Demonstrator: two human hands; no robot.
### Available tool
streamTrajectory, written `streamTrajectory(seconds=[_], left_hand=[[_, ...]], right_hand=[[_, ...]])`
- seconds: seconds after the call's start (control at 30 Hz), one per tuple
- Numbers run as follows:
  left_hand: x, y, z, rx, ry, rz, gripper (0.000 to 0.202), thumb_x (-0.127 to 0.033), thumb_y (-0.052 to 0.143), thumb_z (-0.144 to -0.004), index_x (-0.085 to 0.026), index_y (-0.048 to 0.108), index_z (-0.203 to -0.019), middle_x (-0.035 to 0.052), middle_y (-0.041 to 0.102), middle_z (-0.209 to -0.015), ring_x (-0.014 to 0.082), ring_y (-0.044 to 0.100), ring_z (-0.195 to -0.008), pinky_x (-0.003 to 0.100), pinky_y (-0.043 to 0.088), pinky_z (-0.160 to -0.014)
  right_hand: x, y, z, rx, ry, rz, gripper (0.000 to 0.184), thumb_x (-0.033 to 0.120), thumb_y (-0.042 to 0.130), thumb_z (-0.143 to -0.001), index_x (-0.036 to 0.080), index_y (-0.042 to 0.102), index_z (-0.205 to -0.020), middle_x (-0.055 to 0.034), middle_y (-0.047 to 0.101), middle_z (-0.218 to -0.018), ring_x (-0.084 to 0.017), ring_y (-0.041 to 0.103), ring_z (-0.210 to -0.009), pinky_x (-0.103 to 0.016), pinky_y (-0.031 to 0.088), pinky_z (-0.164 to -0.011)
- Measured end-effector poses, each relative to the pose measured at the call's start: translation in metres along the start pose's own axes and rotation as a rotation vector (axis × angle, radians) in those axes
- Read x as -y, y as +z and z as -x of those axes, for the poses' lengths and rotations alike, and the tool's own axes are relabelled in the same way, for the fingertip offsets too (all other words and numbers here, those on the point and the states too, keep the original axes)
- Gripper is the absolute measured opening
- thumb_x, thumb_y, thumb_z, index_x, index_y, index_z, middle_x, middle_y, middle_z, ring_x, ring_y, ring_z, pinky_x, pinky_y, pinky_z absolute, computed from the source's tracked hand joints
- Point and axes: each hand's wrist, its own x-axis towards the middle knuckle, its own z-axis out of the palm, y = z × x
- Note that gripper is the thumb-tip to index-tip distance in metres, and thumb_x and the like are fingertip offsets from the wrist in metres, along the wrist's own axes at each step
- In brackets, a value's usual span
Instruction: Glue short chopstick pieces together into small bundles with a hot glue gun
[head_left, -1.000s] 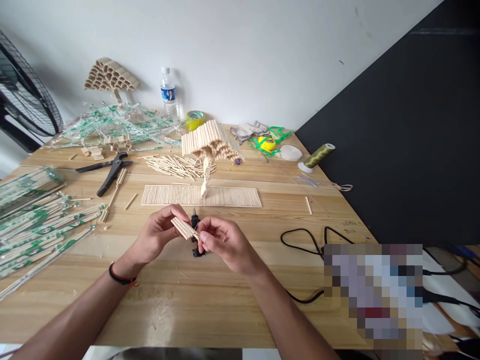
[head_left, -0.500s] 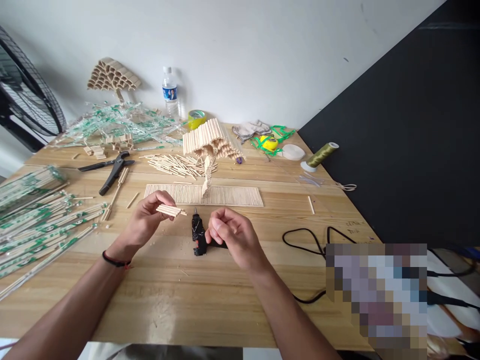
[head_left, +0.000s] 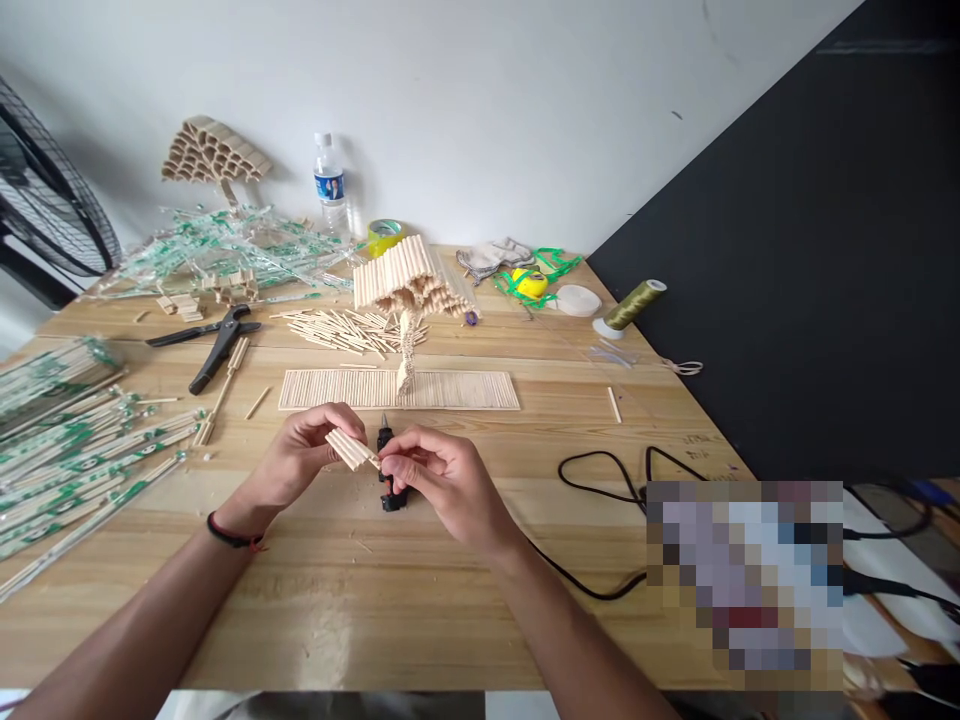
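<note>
My left hand [head_left: 304, 455] is closed round one end of a small flat bundle of wooden sticks [head_left: 350, 449], tilted down to the right. At the bundle's right end, my right hand [head_left: 439, 478] pinches the tip of a stick that juts out; the fingertips partly cover it. Below and behind the right fingers lies a black glue gun [head_left: 392, 497], nozzle pointing away, its handle mostly hidden. Just beyond the hands, a tree-like model of sticks [head_left: 407, 340] with a slanted top stands on a long flat stick panel [head_left: 476, 390].
Loose short sticks [head_left: 337, 330] are heaped behind the panel. Black cutters [head_left: 217, 350] lie left, near wrapped stick packs [head_left: 67, 440]. A water bottle [head_left: 330, 190], tape roll [head_left: 385, 236] and thread spool [head_left: 634, 308] stand farther back. A black cord [head_left: 581, 585] runs right.
My right hand has moved left and closed on the stick end at the bundle. My left hand has turned the bundle slightly downward. The view has shifted a little.
</note>
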Motion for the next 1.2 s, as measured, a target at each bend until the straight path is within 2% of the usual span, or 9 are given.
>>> streamTrajectory(seconds=[0.23, 0.4, 0.53, 0.77, 0.93, 1.2], left_hand=[[0.005, -0.004, 0.003, 0.022, 0.004, -0.023, 0.004, -0.02, 0.087, -0.091, -0.02, 0.082, -0.091, 0.0063, 0.076, -0.087, 0.016, 0.068, -0.076, 0.025, 0.053, -0.068], [0.005, -0.003, 0.003, 0.057, -0.021, -0.041, 0.009, -0.024, 0.086, -0.092, -0.019, 0.08, -0.089, 0.0066, 0.075, -0.087, 0.0163, 0.067, -0.076, 0.026, 0.052, -0.069], [0.004, 0.0, 0.004, 0.103, -0.049, 0.006, 0.01, -0.024, 0.084, -0.094, -0.017, 0.078, -0.091, 0.0062, 0.075, -0.088, 0.0153, 0.067, -0.075, 0.025, 0.053, -0.069], [0.002, 0.002, 0.006, 0.17, -0.09, 0.102, 0.009, -0.025, 0.081, -0.098, -0.018, 0.076, -0.1, 0.0042, 0.075, -0.093, 0.0123, 0.069, -0.076, 0.021, 0.053, -0.071], [0.005, -0.003, 0.005, 0.177, -0.044, 0.105, 0.006, -0.022, 0.08, -0.098, -0.017, 0.076, -0.099, 0.0053, 0.075, -0.094, 0.0137, 0.071, -0.079, 0.022, 0.055, -0.071], [0.0, -0.004, 0.003, 0.157, 0.008, 0.049, 0.003, -0.019, 0.079, -0.098, -0.018, 0.077, -0.098, 0.0058, 0.076, -0.094, 0.015, 0.074, -0.081, 0.022, 0.056, -0.07]], right_hand=[[0.004, 0.001, 0.002, 0.084, 0.01, -0.003, 0.027, 0.045, 0.081, -0.093, 0.019, 0.072, -0.091, -0.0002, 0.067, -0.085, -0.012, 0.061, -0.07, -0.027, 0.054, -0.067], [0.002, 0.001, 0.004, 0.124, -0.008, 0.039, 0.025, 0.042, 0.073, -0.097, 0.02, 0.066, -0.091, 0.002, 0.059, -0.079, -0.013, 0.055, -0.07, -0.027, 0.048, -0.067], [0.001, 0.002, 0.005, 0.164, -0.027, 0.059, 0.019, 0.036, 0.071, -0.097, 0.02, 0.062, -0.09, 0.002, 0.059, -0.079, -0.013, 0.052, -0.071, -0.027, 0.044, -0.068], [-0.001, 0.003, 0.007, 0.141, -0.004, 0.107, 0.02, 0.035, 0.07, -0.095, 0.02, 0.059, -0.087, 0.0013, 0.057, -0.079, -0.014, 0.051, -0.071, -0.028, 0.042, -0.068], [-0.001, 0.003, 0.007, 0.125, 0.012, 0.124, 0.024, 0.04, 0.07, -0.095, 0.021, 0.057, -0.087, 0.0013, 0.058, -0.077, -0.014, 0.051, -0.069, -0.029, 0.042, -0.068], [-0.008, 0.005, 0.004, 0.057, -0.007, 0.178, 0.022, 0.038, 0.068, -0.094, 0.022, 0.056, -0.087, 0.0014, 0.058, -0.075, -0.016, 0.055, -0.07, -0.03, 0.044, -0.068]])
